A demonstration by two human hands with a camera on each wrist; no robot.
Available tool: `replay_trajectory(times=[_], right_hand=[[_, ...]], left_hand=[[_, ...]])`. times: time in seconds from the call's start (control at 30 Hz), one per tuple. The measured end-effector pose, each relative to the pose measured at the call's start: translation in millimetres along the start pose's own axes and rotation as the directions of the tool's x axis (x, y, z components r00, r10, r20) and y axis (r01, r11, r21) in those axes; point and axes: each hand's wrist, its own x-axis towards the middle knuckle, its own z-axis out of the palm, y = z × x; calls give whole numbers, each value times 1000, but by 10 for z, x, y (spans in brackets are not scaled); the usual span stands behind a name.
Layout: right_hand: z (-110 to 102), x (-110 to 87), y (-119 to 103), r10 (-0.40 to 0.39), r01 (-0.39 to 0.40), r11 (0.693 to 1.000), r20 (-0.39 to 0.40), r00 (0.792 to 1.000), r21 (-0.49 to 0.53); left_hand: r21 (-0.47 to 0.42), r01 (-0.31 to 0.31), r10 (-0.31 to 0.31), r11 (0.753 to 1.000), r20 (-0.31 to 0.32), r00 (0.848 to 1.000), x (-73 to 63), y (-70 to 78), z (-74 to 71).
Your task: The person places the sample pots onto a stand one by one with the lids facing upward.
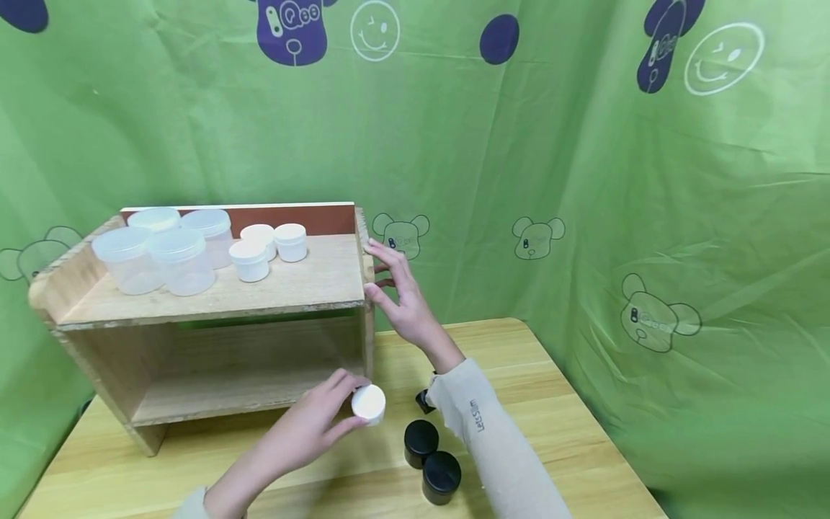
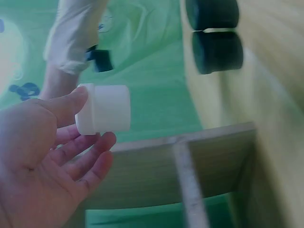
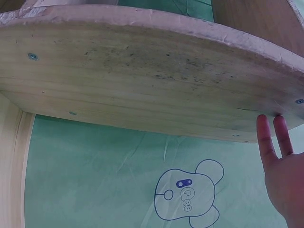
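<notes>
My left hand (image 1: 314,422) pinches a small white lidded jar (image 1: 368,404) between thumb and fingers, in front of the wooden shelf (image 1: 214,310). Seen from the left wrist, the jar (image 2: 107,109) lies on its side in that picture, gripped at its lid end. With its fingertips my right hand (image 1: 405,306) touches the shelf's right side panel, near the top board. In the right wrist view two straight fingers of the right hand (image 3: 285,171) meet the panel's outer face (image 3: 142,80).
On the top board stand several large translucent tubs (image 1: 184,263) and 3 small white jars (image 1: 249,261). Two black jars (image 1: 442,477) stand on the table (image 1: 519,389) by the right forearm, with another small black item (image 1: 424,401) partly behind the sleeve. Green cloth (image 1: 454,144) hangs around.
</notes>
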Motion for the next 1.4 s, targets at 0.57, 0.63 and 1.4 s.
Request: replay_trajectory(times=[0.57, 0.63, 1.4], right_hand=[[12, 3, -1, 5, -5, 1000, 0, 1000, 8], [8, 0, -1, 12, -12, 1000, 4, 1000, 6], [11, 6, -3, 3, -3, 1000, 3, 1000, 6]], left_hand=[[116, -122, 144, 986, -211, 967, 148, 183, -843], [128, -126, 153, 984, -230, 961, 164, 204, -933], [317, -6, 137, 949, -394, 909, 650, -84, -1588]])
